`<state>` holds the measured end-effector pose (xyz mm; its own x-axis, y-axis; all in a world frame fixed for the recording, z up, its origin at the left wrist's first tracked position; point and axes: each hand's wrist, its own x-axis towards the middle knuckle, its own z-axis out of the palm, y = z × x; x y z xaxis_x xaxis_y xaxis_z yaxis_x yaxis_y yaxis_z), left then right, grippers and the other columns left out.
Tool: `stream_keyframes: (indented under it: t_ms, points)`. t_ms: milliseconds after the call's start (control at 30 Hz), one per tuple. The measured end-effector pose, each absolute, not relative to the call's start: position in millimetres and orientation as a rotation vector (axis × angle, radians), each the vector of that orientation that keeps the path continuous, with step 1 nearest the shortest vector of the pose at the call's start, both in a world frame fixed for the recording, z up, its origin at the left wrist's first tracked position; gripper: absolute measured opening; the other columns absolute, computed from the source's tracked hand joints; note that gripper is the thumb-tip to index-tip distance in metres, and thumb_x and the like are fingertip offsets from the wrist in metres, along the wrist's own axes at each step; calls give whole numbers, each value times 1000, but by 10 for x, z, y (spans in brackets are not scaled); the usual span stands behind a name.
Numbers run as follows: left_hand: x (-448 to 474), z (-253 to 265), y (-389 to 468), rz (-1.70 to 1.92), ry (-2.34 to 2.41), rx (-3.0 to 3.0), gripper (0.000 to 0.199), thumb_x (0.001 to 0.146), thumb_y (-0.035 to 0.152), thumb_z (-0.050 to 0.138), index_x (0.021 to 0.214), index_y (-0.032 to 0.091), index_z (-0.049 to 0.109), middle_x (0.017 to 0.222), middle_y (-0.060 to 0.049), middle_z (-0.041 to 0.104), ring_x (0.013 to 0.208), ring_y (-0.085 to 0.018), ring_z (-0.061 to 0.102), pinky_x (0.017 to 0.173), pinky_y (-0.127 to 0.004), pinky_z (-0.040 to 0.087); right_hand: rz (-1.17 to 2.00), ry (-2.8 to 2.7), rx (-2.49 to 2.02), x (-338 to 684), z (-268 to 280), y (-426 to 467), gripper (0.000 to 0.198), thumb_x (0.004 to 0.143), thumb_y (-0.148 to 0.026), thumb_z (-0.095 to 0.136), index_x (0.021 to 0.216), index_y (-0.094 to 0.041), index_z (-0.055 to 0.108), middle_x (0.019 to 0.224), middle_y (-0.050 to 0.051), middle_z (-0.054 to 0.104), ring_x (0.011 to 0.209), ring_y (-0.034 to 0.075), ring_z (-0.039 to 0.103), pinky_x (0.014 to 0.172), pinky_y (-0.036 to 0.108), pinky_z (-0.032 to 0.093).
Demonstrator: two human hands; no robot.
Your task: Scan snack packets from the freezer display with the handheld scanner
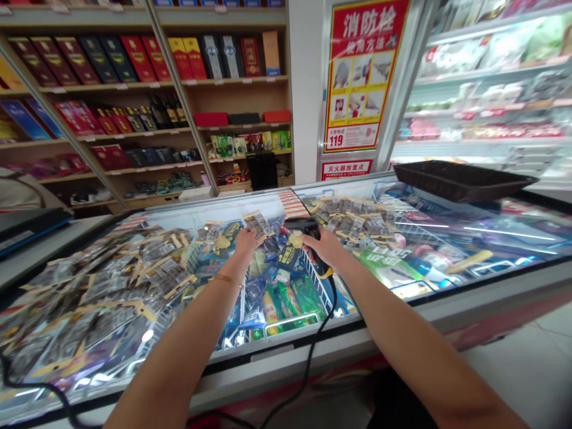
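Over the middle of a glass-topped chest freezer, my left hand pinches the edge of a small flat packet with a dark, clear-fronted middle and tan ends. My right hand is wrapped round the handle of a black and yellow barcode scanner. The scanner's head points left, towards the packet but apart from it. A black cable hangs from its grip over the freezer's front edge. Similar packets lie heaped on the glass at the left, and another pile lies at the right.
Wire baskets of frozen goods show through the glass. An empty-looking dark tray rests at the freezer's back right. Shelves of boxed bottles stand behind, beside a red fire-hydrant poster. At the right is a lit display fridge.
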<state>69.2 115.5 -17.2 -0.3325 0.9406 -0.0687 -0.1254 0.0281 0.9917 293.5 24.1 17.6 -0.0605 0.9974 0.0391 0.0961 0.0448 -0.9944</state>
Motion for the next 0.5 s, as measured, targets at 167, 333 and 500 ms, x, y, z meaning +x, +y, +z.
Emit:
stream_keyframes:
  t_ms: [167, 333, 500]
  points:
    - [1199, 82, 1265, 1370, 1320, 955, 14, 87, 24, 72, 83, 21, 59, 83, -4, 67, 83, -18, 72, 84, -39, 62, 1107, -1210, -1274, 3544, 364, 196, 25, 88, -30, 77, 77, -21, 56, 56, -2, 62, 38, 11, 53, 38, 23, 43]
    - [2191, 187, 1434, 1240, 1153, 1040, 19, 85, 14, 77, 80, 18, 58, 86, -4, 64, 80, -16, 70, 91, -44, 63, 960, -1023, -1377, 4249, 535, 107, 27, 87, -31, 77, 74, -19, 57, 55, 0, 62, 38, 12, 52, 37, 24, 42]
    - [3121, 77, 1578, 1199, 1015, 1124, 27, 77, 12, 83, 72, 18, 57, 76, -4, 59, 78, -21, 69, 88, -51, 64, 907, -914, -1372, 4734, 582, 28, 23, 86, -27, 78, 78, -19, 58, 59, 0, 63, 39, 11, 53, 36, 23, 42]
